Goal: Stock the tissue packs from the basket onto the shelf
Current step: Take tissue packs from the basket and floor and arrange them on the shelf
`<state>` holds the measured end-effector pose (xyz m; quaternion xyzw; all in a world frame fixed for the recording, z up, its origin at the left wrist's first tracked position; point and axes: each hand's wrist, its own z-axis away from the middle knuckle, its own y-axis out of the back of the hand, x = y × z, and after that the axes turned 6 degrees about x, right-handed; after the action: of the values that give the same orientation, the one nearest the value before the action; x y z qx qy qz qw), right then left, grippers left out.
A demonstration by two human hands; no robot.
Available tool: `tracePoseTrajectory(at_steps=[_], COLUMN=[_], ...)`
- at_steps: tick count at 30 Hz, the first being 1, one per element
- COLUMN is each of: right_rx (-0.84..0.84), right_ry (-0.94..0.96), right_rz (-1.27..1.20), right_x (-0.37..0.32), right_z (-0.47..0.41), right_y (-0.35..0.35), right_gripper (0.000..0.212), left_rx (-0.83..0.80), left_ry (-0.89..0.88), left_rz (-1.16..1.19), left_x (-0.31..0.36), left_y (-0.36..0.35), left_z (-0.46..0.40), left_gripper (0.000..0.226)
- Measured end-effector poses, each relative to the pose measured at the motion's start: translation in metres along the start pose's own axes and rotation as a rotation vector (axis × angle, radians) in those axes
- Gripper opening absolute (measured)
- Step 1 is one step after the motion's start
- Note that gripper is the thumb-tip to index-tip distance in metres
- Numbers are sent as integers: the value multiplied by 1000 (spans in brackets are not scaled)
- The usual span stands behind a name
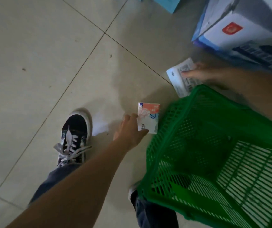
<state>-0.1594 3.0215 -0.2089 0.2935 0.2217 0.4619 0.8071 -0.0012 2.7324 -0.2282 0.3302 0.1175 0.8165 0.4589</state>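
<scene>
A green plastic basket (214, 145) fills the lower right; its mesh inside looks bare. My left hand (130, 129) reaches down beside the basket's left wall and grips a small tissue pack (149, 117) with a pink and white printed wrapper. Beyond the basket's far rim, my right hand (196, 74) is blurred and holds a white tissue pack (179, 78) with dark print on its back. No shelf is in view.
A tiled floor (49, 55) spreads to the left. My shoe (76, 135) stands left of the basket, a second foot partly hidden under it. A large blue and white carton (240, 30) sits at top right. Light blue boxes (166, 2) line the top edge.
</scene>
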Motion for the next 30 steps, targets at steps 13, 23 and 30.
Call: tracePoseTrajectory(at_steps=[13,23,30], right_rx=[-187,140,-41], right_ry=[-46,42,162], right_rz=[-303,-392,-557], right_x=[9,-36,-78], right_z=[-34,-5,55], right_y=[-10,0,59], right_gripper=[48,103,102], left_rx=[185,202,116], left_ry=[184,375,186], left_rz=[234,662,800], left_x=[12,9,48], left_y=[-56,26,163], left_z=[-37,-31,2], left_gripper=[95,88,59])
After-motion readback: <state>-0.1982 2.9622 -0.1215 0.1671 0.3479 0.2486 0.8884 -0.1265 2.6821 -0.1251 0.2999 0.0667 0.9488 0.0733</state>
